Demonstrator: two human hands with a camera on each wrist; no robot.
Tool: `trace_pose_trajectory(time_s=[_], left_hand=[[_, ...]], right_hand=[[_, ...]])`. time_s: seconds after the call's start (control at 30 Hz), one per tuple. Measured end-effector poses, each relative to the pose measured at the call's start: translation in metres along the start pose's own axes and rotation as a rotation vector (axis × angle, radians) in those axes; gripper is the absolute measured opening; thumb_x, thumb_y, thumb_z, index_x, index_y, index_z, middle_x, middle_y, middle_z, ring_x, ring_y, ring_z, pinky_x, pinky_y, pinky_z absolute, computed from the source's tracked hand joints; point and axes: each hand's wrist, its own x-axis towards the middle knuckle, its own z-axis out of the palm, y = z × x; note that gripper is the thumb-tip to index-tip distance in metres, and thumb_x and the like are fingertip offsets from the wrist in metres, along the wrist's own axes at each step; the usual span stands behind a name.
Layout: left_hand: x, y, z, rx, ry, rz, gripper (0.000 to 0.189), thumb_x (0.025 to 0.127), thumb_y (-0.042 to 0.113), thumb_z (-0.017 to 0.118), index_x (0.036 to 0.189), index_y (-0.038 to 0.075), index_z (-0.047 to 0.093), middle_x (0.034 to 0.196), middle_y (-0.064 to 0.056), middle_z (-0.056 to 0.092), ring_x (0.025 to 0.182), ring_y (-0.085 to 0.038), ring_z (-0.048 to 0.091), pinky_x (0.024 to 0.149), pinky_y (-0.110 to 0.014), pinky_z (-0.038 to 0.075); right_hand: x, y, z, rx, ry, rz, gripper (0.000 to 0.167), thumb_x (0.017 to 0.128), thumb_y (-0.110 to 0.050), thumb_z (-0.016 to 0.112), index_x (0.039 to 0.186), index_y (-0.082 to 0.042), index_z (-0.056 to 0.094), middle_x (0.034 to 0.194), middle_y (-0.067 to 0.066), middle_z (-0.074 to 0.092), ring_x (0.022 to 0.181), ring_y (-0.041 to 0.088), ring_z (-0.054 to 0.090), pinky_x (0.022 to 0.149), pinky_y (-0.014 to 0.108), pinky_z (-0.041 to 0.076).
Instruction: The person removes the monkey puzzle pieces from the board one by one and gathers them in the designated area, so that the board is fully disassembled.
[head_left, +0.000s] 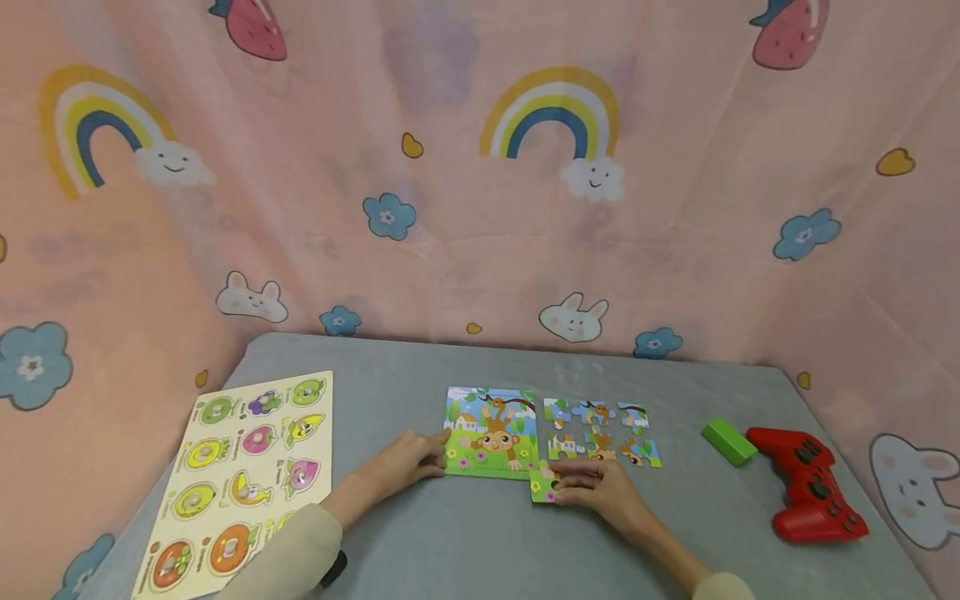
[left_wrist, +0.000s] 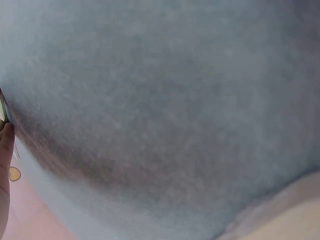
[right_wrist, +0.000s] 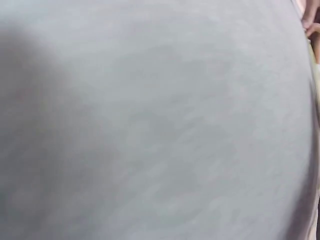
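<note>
A square monkey picture board (head_left: pixel 491 433) lies flat on the grey table. At its left edge, my left hand (head_left: pixel 411 463) holds the board with bent fingers. My right hand (head_left: pixel 600 492) pinches a jigsaw piece (head_left: pixel 542 483) with green and pink flowers, close to the board's lower right corner. Whether that piece touches the table is unclear. Several loose jigsaw pieces (head_left: pixel 640 452) lie in two rows right of the board. Only a bit of the fingers (left_wrist: pixel 5 150) shows at the left wrist view's edge; the right wrist view shows mostly tabletop.
A cream fruit puzzle board (head_left: pixel 324 500) with knobbed pieces lies at the left, partly under the left sleeve. On the right are a green block (head_left: pixel 729 442) and a red game controller (head_left: pixel 813 487). A pink patterned curtain (head_left: pixel 465 275) hangs behind the table (head_left: pixel 442 542).
</note>
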Motion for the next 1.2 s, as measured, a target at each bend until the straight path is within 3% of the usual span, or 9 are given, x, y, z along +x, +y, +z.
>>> trace_pose_trajectory(time_s=[0.17, 0.47, 0.63, 0.9, 1.2], left_hand=[[0.0, 0.0, 0.001, 0.011, 0.006, 0.004, 0.015, 0.087, 0.012, 0.069, 0.075, 0.012, 0.061, 0.133, -0.027, 0.049, 0.056, 0.003, 0.035, 0.056, -0.014, 0.04], [-0.001, 0.0, 0.001, 0.001, 0.005, 0.003, 0.015, 0.088, 0.011, 0.069, 0.075, 0.012, 0.061, 0.133, -0.027, 0.049, 0.058, 0.003, 0.036, 0.058, -0.014, 0.041], [-0.001, 0.002, 0.0, 0.001, 0.004, -0.003, 0.014, 0.088, 0.011, 0.069, 0.075, 0.011, 0.062, 0.134, -0.027, 0.049, 0.061, 0.003, 0.04, 0.06, -0.014, 0.042], [-0.002, 0.0, 0.002, 0.002, 0.012, 0.003, 0.014, 0.088, 0.012, 0.069, 0.075, 0.012, 0.062, 0.134, -0.026, 0.049, 0.063, 0.004, 0.042, 0.061, -0.014, 0.043], [-0.002, -0.002, 0.003, -0.004, 0.013, 0.004, 0.015, 0.088, 0.012, 0.069, 0.075, 0.012, 0.062, 0.135, -0.026, 0.049, 0.063, 0.003, 0.041, 0.061, -0.014, 0.042]], right_hand=[[-0.007, 0.008, -0.006, 0.014, -0.009, -0.012, 0.048, 0.084, -0.004, 0.071, 0.126, 0.013, 0.054, 0.119, 0.025, 0.061, 0.094, 0.015, 0.066, 0.081, 0.039, 0.054], [-0.016, 0.011, -0.012, 0.007, 0.059, 0.039, 0.05, 0.082, -0.006, 0.074, 0.125, 0.012, 0.056, 0.119, 0.028, 0.06, 0.093, 0.017, 0.067, 0.083, 0.037, 0.053], [-0.015, 0.01, -0.016, -0.014, 0.07, 0.016, 0.05, 0.08, -0.006, 0.076, 0.123, 0.012, 0.058, 0.118, 0.03, 0.06, 0.092, 0.017, 0.067, 0.082, 0.038, 0.054], [-0.013, 0.01, -0.016, -0.247, 0.167, -0.052, 0.039, 0.074, -0.015, 0.082, 0.109, -0.001, 0.071, 0.095, 0.013, 0.067, 0.081, 0.015, 0.059, 0.08, 0.028, 0.05], [-0.011, 0.005, -0.014, -0.292, 0.169, -0.023, 0.038, 0.071, -0.018, 0.084, 0.105, -0.004, 0.073, 0.105, 0.013, 0.069, 0.082, 0.015, 0.061, 0.076, 0.03, 0.051]])
